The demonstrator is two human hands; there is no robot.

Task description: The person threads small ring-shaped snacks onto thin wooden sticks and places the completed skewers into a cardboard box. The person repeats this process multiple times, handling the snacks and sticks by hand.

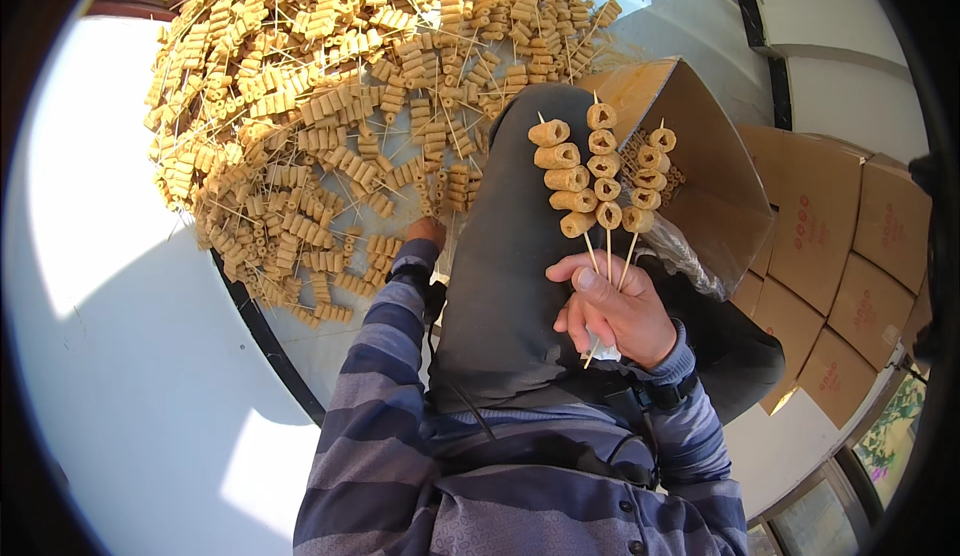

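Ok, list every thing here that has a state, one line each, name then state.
right hand: shut on three skewers, held upright
three skewers: loaded with tan rolls, fanned out, sticks pinched at the bottom
left hand: reaching into the pile, fingers hidden
pile of skewers: loose, heaped on the surface
open cardboard box: flaps open, skewers and a plastic liner inside
stacked cartons: closed

Tan-yellow rolls on pale wooden skewers match the golden heap. The sleeves carry blue and grey stripes. Brown cardboard boxes bear red print.
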